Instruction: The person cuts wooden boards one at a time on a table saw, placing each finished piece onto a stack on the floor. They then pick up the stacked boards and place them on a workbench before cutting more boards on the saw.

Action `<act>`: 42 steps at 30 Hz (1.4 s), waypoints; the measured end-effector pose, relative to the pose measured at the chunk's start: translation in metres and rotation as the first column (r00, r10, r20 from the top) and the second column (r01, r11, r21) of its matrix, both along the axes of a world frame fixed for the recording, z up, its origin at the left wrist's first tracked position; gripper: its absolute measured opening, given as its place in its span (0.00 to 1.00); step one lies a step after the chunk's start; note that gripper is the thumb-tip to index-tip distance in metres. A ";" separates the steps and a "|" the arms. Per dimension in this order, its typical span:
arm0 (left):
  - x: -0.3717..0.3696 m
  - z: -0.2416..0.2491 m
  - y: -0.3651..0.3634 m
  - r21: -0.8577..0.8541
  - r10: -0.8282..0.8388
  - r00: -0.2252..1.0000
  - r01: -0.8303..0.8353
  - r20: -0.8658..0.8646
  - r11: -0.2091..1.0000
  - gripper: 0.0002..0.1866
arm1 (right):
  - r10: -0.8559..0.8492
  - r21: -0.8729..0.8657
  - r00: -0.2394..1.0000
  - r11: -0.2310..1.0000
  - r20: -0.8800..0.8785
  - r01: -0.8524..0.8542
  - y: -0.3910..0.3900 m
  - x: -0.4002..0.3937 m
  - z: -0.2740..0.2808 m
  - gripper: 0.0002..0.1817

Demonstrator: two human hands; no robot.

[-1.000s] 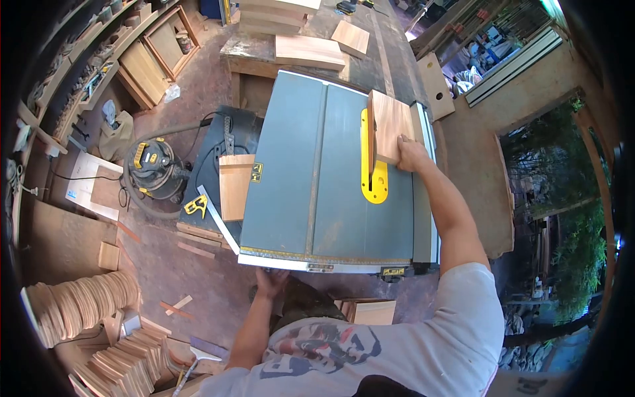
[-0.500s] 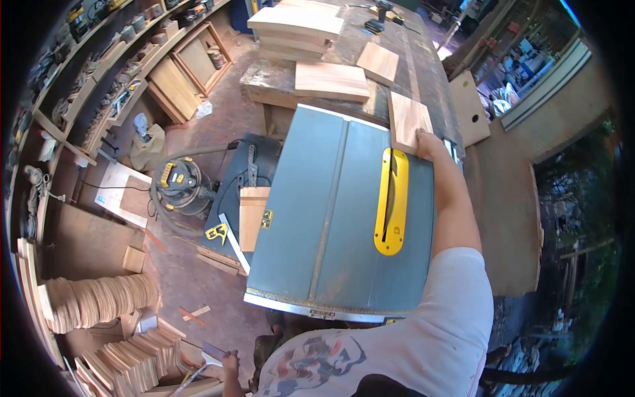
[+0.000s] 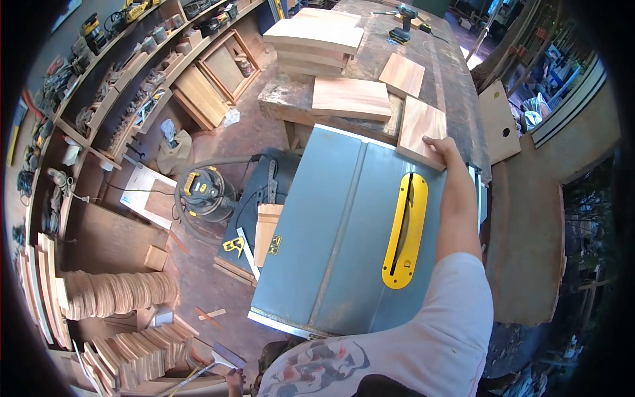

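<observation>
My right hand (image 3: 440,148) grips the near right corner of a flat wooden board (image 3: 421,127), thumb on top and the other fingers mostly hidden. That board lies at the far edge of the table saw (image 3: 317,231), by the workbench. Closer to me is the saw's yellow insert plate (image 3: 405,231), with the blade showing in its slot. My left hand (image 3: 235,380) hangs low at the bottom, near a wide-bladed, long-handled tool (image 3: 228,356). Its fingers are too small and dark to make out.
Two more boards (image 3: 350,98) and a stack of boards (image 3: 312,36) rest on the workbench (image 3: 450,79), with a cordless drill (image 3: 401,26) farther back. Left of the saw stand a shop vacuum (image 3: 205,192) and a yellow-headed square (image 3: 233,247). Curved wooden pieces (image 3: 119,294) are stacked lower left.
My right hand has pushed the board forward, away from the blade and farther onto the bench side. My left hand has dropped lower. The whole view has shifted slightly.
</observation>
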State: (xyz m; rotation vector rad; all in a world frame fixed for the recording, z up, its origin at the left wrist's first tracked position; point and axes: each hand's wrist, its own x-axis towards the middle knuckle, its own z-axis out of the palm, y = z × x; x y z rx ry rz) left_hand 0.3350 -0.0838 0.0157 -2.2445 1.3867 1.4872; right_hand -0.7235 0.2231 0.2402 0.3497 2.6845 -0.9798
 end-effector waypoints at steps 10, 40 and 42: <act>-0.021 -0.001 -0.028 -0.086 -0.008 0.999 0.004 -0.046 0.996 0.27 | -0.055 -0.680 0.999 0.732 0.005 0.043 -0.065 -0.009 0.110 0.26; -0.184 -0.030 -0.207 0.001 -0.625 0.659 0.688 -0.419 0.726 0.27 | -0.770 -0.569 0.461 0.638 -0.441 0.519 0.127 0.712 0.054 0.12; -0.192 -0.028 -0.219 0.045 -0.663 0.639 0.732 -0.390 0.680 0.26 | -0.925 -0.509 0.314 0.380 -0.215 0.773 0.165 0.813 -0.027 0.09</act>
